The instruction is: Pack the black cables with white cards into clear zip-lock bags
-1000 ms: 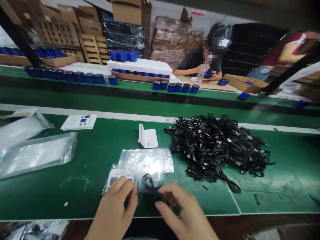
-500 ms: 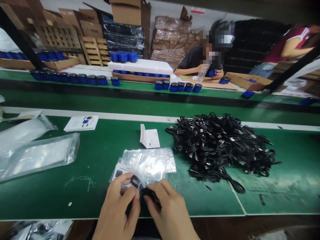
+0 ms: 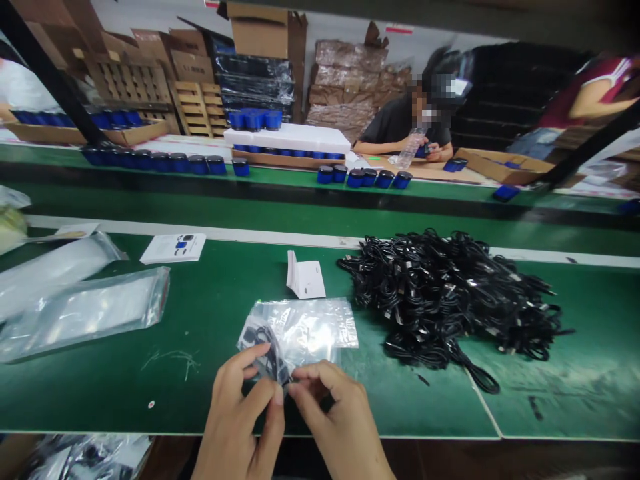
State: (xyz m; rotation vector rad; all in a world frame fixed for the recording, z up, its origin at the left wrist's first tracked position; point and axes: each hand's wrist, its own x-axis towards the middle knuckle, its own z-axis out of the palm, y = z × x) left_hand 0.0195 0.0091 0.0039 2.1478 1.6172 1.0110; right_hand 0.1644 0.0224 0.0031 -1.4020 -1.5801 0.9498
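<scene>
My left hand (image 3: 245, 413) and my right hand (image 3: 335, 420) meet at the near edge of the green table (image 3: 210, 313). Both pinch the open end of a small clear plastic bag (image 3: 265, 350) that holds a coiled black cable and a printed card. More clear bags (image 3: 320, 320) lie flat just beyond it. A big heap of black cables (image 3: 450, 293) sits to the right of my hands. A folded white card (image 3: 305, 277) stands behind the bags.
Larger clear bags (image 3: 80, 313) lie at the left, with a white leaflet (image 3: 173, 248) behind them. Across a green belt, rows of blue cylinders (image 3: 150, 161) and a white tray (image 3: 287, 138) line the far bench. A seated person (image 3: 400, 123) works there; cardboard boxes stand behind.
The black cable has gone from my right hand's fingers into the small bag. Both hands have closed together at the bag's mouth, and the view has shifted slightly.
</scene>
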